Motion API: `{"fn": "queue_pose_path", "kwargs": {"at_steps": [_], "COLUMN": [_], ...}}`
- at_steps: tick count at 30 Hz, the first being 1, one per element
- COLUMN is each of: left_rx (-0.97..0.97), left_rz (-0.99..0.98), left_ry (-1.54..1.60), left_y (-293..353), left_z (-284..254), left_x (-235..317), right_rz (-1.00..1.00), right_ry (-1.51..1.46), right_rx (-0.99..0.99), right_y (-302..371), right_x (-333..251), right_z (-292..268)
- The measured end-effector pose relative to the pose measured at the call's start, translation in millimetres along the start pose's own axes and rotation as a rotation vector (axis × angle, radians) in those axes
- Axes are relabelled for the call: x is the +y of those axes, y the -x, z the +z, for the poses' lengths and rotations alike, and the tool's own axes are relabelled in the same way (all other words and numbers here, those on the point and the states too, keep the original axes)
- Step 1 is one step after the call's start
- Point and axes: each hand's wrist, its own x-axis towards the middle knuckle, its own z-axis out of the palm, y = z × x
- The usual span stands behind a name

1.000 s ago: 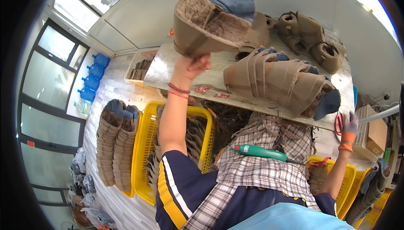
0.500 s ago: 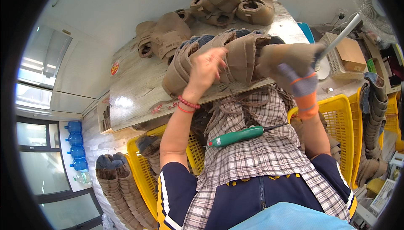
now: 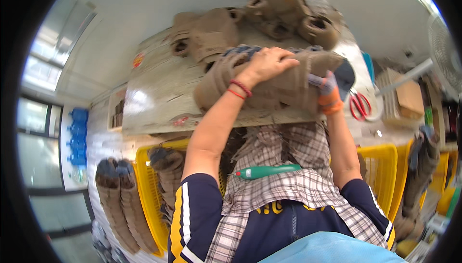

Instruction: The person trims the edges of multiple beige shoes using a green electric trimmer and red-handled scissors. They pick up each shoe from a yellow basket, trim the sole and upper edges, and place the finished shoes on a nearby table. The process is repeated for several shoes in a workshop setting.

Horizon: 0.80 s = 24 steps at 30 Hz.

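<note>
A row of nested brown shoe uppers point(image 3: 284, 89) with fluffy dark lining lies along the near edge of the table. My left hand point(image 3: 272, 64), bare with red beads at its wrist, rests on top of the row with its fingers stretched out. At the right end, my right hand point(image 3: 330, 94), in a grey and orange glove, is closed round the edge of the last upper; some of its fingers are hidden. A green-handled tool point(image 3: 269, 171) lies across the plaid apron point(image 3: 260, 195) on my lap.
More brown uppers point(image 3: 214, 32) are heaped at the back of the table point(image 3: 154, 94). Red-handled scissors point(image 3: 360, 106) lie at its right. Yellow baskets point(image 3: 147, 191) stand on both sides of my lap. A white fan point(image 3: 445, 46) rises at far right.
My right hand has brought the upper it held in the air down and left to the row's end. My left hand has moved right and flattened onto the row. The whole view has shifted.
</note>
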Motion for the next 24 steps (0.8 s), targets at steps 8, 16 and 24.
{"fn": "queue_pose_path", "kwargs": {"at_steps": [8, 16, 24], "left_rx": [-0.047, 0.63, 0.573], "left_rz": [-0.031, -0.382, -0.543], "left_ry": [0.031, -0.531, -0.891], "left_y": [-1.4, 88.9, 65.8], "left_z": [-2.0, -155.2, -120.9], "left_x": [3.3, -168.4, -268.8], "right_rz": [-0.531, -0.22, -0.128], "right_ry": [1.227, 0.156, 0.515], "right_rx": [0.117, 0.159, 0.293], "right_y": [25.9, 84.3, 95.0], "right_x": [131.0, 58.0, 31.8], "right_z": [-111.0, -53.0, -42.1]}}
